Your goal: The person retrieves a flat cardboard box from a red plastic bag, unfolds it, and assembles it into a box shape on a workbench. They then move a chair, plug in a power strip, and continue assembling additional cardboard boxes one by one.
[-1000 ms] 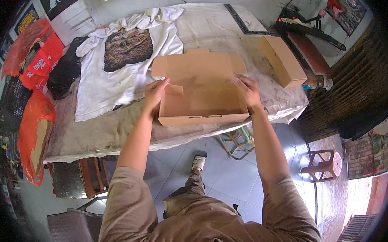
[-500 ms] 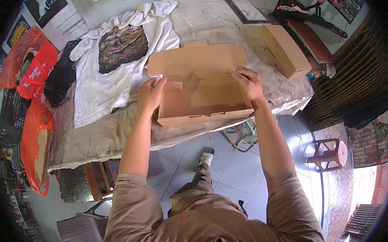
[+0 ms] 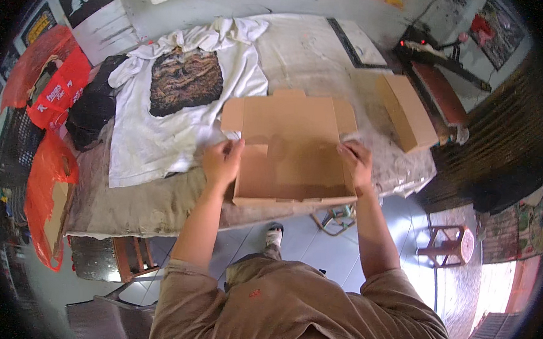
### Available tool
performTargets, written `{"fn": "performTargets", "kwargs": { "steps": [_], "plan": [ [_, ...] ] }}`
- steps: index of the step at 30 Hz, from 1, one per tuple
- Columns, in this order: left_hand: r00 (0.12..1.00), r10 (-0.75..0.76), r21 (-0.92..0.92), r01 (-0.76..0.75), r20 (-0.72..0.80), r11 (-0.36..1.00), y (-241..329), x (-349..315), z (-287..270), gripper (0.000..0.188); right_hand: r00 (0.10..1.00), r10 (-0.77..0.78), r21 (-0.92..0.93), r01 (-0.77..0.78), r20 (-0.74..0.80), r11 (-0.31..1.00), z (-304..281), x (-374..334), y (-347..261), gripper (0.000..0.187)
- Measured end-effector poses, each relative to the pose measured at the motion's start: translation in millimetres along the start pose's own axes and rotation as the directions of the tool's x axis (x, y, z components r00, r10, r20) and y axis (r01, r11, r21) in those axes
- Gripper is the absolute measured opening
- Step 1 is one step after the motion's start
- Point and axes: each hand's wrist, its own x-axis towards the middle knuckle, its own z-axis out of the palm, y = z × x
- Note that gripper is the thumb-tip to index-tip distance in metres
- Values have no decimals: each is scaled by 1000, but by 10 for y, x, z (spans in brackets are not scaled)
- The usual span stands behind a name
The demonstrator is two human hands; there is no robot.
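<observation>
Over the near edge of the table [image 3: 128,214], open cardboard box [image 3: 302,168], lid [image 3: 291,115] back — left hand [image 3: 221,161] and right hand [image 3: 357,166] pinched opposite sides; light, even grip seemed best, lest the sides buckle.

Way in from above, hemmed at both sides.
The shallow, open brown cardboard box [image 3: 302,174] leaves clear room over its inside, between the bare left hand [image 3: 223,158] and the bare right hand [image 3: 356,162] — both block its side edges. Its flat brown cardboard lid panel [image 3: 292,118] spreads across the far side. Leftward, the rumpled white fabric T-shirt with a dark print [image 3: 132,137] reaches close to the left hand; rightward, a lane of pale, stained table cloth [image 3: 308,55] runs up to the long, closed brown cardboard carton [image 3: 409,112].
</observation>
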Motion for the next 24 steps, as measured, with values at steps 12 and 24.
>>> {"fn": "performTargets", "kwargs": {
  "steps": [12, 24],
  "plan": [
    [935, -299, -267, 343, 192, 901, 191, -64, -22, 30, 992, 105, 324, -120, 65, 938, 10, -42, -99, 9],
    [984, 58, -918, 134, 167, 373, 229, 803, -286, 27, 970, -237, 626, 220, -58, 748, 375, 1037, -408, 34]
  ]
}}
